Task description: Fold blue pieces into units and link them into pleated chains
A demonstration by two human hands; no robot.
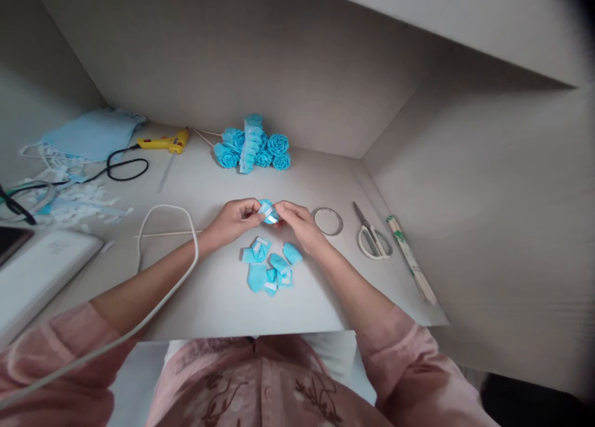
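Between my two hands, over the middle of the table, is a small folded blue petal piece (pixel 268 211) with a white strip showing on it. My left hand (pixel 238 219) pinches its left side, and the fingers of my right hand (pixel 297 221) close on its right side. Just below them lies a loose group of similar blue petal pieces (pixel 258 277), some with white strips. Behind my hands, several blue crafted roses (pixel 277 144) on thin sticks lie together, with a pleated blue strip (pixel 251 143) across them.
To the right lie a tape ring (pixel 328 221), scissors (pixel 372 241) and a pack of sticks (pixel 411 259). A yellow glue gun (pixel 163 143), blue face masks (pixel 93 132) and white scraps (pixel 79 204) are at the left. A white cable (pixel 196 235) loops over my left forearm.
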